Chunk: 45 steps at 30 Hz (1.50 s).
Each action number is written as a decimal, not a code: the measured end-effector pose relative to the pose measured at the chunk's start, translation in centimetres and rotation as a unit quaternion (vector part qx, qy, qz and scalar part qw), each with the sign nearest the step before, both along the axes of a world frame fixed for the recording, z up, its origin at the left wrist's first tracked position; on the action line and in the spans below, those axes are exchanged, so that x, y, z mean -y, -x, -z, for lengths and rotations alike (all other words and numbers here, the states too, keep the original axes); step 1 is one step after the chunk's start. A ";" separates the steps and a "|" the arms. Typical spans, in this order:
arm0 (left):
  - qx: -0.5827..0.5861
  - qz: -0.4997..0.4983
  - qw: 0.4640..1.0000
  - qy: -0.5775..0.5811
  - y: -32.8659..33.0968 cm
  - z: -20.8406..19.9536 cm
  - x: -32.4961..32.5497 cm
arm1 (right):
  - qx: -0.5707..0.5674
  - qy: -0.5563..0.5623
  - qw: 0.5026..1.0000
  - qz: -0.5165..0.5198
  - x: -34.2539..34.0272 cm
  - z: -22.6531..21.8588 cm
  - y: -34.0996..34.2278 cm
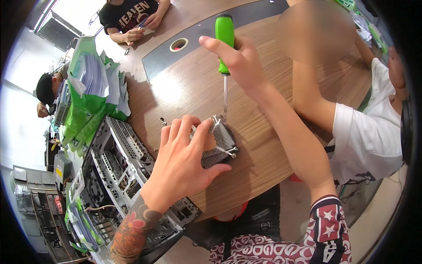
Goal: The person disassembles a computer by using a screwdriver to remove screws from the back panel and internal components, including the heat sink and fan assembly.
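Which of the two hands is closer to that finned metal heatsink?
Left. The left hand touches the heatsink, fingers over it; the right hand is farther off, holding the green screwdriver by its handle.

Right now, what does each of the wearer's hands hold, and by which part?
The right hand holds the screwdriver by its green handle; the left hand holds the heatsink, fingers over its left side.

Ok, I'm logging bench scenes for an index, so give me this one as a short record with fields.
Left hand: steadying a silver finned metal heat sink
Right hand: holding a green-handled screwdriver with metal shaft, pointing down
Screwdriver tip: at the heat sink's far edge; contact unclear
Surface: brown wood-grain table
At left: open grey metal computer case
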<state>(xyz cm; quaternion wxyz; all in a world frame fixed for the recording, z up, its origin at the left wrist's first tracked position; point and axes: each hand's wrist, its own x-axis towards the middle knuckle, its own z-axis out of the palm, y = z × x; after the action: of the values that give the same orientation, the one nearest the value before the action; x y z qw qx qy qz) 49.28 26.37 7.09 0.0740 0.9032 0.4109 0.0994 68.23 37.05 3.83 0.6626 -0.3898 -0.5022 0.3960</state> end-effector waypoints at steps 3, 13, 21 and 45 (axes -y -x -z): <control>-0.006 0.011 1.000 -0.016 0.0 0.5 -0.3 | -0.016 -0.022 1.000 -0.010 0.4 -0.6 -0.4; 0.161 0.019 0.979 0.121 1.0 0.3 -1.1 | -0.181 0.047 0.978 -0.088 1.3 -2.7 -0.9; 0.172 0.040 0.973 0.148 1.3 0.8 -1.5 | -0.009 0.019 0.998 -0.063 3.6 -2.8 0.8; 0.177 0.031 0.973 0.148 1.4 1.0 -1.5 | -0.076 0.015 0.997 -0.010 2.5 -2.5 0.1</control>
<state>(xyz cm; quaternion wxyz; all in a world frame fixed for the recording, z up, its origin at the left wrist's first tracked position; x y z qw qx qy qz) 47.92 27.88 6.10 0.2812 0.8629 0.3729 0.1931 68.15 34.53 6.38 0.6888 -0.3637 -0.4480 0.4387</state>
